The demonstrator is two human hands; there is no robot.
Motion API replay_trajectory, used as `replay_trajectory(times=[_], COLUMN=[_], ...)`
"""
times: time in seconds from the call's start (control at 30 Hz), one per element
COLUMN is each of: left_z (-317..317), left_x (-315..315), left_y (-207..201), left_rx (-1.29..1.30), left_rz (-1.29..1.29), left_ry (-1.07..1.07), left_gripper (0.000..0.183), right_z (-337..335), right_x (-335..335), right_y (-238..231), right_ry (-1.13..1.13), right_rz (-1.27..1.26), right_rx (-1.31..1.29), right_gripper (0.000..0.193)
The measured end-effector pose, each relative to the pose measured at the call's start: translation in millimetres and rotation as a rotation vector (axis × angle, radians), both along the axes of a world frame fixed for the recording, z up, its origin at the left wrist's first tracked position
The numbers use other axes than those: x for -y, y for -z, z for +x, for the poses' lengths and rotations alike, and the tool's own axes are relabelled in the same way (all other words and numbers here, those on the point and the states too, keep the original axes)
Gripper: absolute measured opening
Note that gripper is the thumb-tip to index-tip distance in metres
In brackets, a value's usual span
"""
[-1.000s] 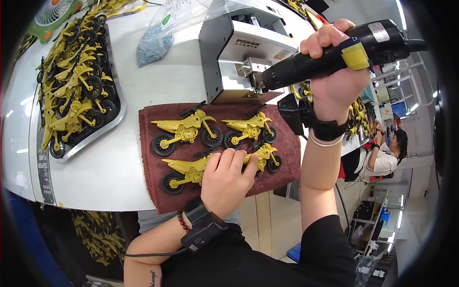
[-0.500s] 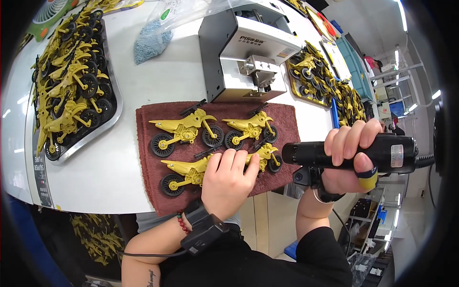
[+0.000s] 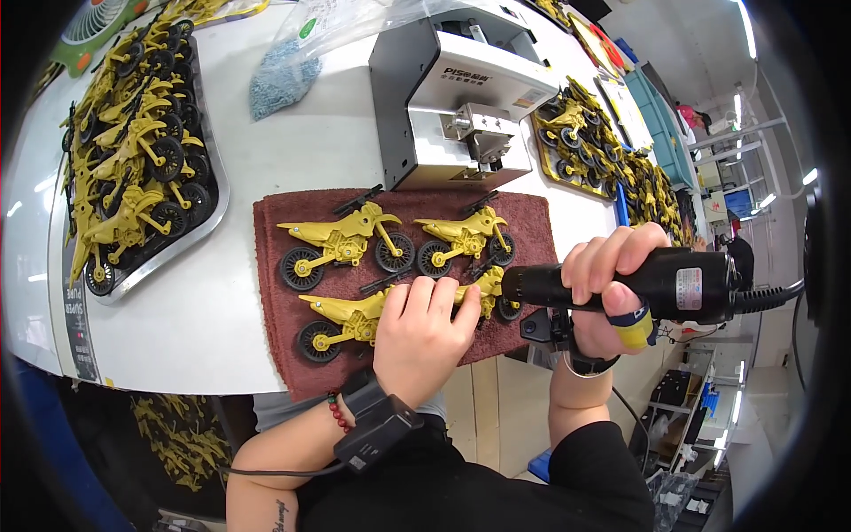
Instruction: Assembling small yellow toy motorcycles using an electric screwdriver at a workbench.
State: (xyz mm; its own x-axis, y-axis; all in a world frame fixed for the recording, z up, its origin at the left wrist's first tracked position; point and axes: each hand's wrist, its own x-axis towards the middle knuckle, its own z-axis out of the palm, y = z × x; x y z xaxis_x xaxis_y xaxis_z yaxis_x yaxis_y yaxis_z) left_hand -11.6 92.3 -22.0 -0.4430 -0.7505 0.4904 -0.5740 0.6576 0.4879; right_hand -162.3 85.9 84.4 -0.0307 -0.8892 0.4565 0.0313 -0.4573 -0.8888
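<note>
Two yellow toy motorcycles with black wheels lie in the near row on a brown towel. My left hand bends over them, its fingers holding down the left motorcycle and the thumb lying by the right one. The parts beneath the palm are hidden. My right hand is wrapped round a black corded electric screwdriver, held level. Its tip points left, at the front of the right motorcycle; I cannot tell whether they touch. Behind lie two more motorcycles, one left and one right.
A grey-and-white machine stands behind the towel. At left, a metal tray is heaped with toy motorcycles; another loaded yellow tray stands right. A bag of blue pellets lies at the back. The screwdriver's cord runs right.
My right hand has moved left with the screwdriver, bringing its tip up to the front of the near right motorcycle. My left hand has stayed in place.
</note>
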Motion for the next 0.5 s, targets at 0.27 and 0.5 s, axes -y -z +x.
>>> replay_trajectory(times=[0.27,0.5], left_z=[2,1], left_x=[1,0], left_y=[-5,3], left_rx=[0.004,-0.022], left_rz=[0.02,-0.017], left_ry=[0.035,0.014], left_gripper=[0.031,0.033], right_z=[-18,1], right_x=[23,97], right_y=[-56,-44], right_ry=[-0.112,-0.052], right_rz=[-0.222,-0.201], right_rx=[0.192,0.214], right_gripper=[0.021,0.014])
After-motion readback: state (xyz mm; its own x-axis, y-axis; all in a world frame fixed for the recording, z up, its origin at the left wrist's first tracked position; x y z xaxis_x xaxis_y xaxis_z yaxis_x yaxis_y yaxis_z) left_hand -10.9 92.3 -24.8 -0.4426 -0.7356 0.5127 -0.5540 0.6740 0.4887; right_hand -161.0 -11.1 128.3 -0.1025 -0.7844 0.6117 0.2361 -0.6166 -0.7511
